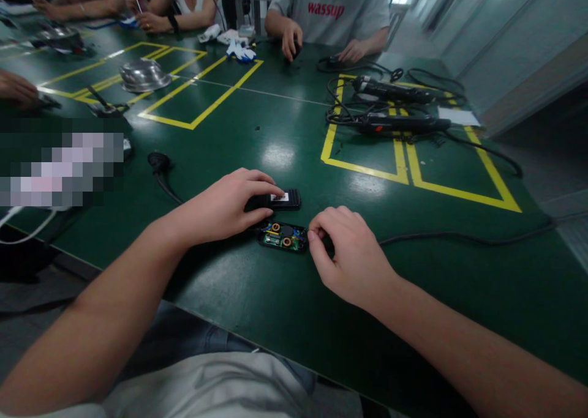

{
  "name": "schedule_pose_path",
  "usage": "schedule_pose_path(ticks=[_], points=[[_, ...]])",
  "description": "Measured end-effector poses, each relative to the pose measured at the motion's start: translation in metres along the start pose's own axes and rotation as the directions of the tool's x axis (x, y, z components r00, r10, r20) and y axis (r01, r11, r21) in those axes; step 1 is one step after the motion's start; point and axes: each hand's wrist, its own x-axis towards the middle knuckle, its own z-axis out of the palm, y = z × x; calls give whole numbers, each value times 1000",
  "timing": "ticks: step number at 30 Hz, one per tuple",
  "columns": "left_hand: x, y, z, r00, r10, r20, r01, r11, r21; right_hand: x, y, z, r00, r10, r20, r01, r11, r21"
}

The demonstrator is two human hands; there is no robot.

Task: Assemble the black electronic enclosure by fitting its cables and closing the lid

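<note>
Just in front of me lies an open black plastic housing with a green circuit board, copper-wound coils and thin coloured wires inside. Its black cover, bearing a white label, lies right behind it. My left hand is over the cover's left end, fingers on top and thumb at the near side, gripping it. My right hand pinches with thumb and forefinger at the housing's right end; what is between the fingertips is hidden. A black cord runs off to the right from behind this hand.
A plug on a cord lies left. Two black corded tools lie back right, within yellow tape. A metal bowl and white-blue gloves are farther back. Across the green table, a person in grey and others work.
</note>
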Motion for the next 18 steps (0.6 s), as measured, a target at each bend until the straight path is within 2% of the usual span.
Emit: schedule_pose_path(ticks=[6,10,12,14,18], points=[[1,6,-1,999,-20,-37,20,1000,-9,1,1,-1,999,47,14,-47,998,45],[-3,13,-12,998,16,-67,-26,989,-143,0,2,-6,994,105,37,-109,985,134],[-6,16,-17,999,46,-24,-50,972,-229,-1,2,-9,993,99,60,-108,982,155],[-8,19,-19,994,85,66,-63,956,-287,-2,2,-10,994,79,68,-89,985,150],[-9,20,-19,972,139,191,-81,955,-285,-3,-1,-8,997,42,64,-50,990,133]])
